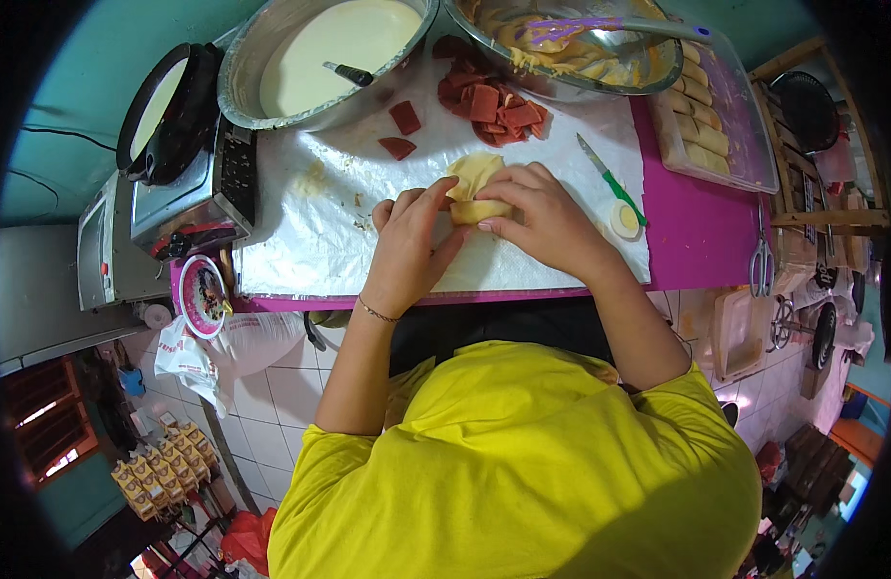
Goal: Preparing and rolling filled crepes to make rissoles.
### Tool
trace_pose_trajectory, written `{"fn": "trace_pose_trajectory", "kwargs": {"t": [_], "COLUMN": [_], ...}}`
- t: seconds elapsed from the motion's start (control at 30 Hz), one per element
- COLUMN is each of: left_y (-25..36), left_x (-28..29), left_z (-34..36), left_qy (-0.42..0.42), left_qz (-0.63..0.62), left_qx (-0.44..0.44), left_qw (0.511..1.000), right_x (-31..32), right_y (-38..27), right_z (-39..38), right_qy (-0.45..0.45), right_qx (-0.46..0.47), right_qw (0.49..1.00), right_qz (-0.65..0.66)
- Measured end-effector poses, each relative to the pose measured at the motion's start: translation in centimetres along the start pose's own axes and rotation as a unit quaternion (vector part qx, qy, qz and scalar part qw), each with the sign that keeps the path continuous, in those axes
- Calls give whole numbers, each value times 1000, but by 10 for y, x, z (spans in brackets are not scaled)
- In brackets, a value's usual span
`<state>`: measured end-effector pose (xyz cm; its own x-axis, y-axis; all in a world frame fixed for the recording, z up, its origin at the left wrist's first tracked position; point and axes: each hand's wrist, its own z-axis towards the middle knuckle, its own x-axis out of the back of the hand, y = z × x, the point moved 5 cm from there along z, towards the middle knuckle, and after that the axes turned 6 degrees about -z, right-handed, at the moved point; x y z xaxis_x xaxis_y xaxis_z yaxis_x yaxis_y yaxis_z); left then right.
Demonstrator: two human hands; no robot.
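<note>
The half-open left hand (412, 232) touched the left side of a thin, pale-yellow, partly rolled pancake (474, 177) over the white-sheeted purple tabletop (701, 236); the right hand (532, 214) pinched its right side, near a green-handled metal knife (619, 193).

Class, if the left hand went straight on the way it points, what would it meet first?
The left hand would first meet the pale yellow wrapper it seems to touch; beyond that, probably the reddish slices, though depth is unclear.
</note>
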<state>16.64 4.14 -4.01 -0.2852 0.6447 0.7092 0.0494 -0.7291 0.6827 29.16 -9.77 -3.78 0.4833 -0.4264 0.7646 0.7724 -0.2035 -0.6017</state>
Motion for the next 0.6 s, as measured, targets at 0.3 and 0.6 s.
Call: {"fn": "trace_pose_trajectory", "kwargs": {"t": [0.3, 0.6], "left_y": [6, 4], "left_x": [6, 13], "left_z": [4, 33], "left_qy": [107, 9], "left_qz": [108, 158], "left_qx": [-38, -108], "left_qw": [988, 981], "right_x": [7, 8], "right_y": [-4, -9], "right_z": [0, 13], "right_qy": [9, -45], "right_qx": [-20, -15], "right_qw": [994, 987], "right_qz": [-105, -151]}}
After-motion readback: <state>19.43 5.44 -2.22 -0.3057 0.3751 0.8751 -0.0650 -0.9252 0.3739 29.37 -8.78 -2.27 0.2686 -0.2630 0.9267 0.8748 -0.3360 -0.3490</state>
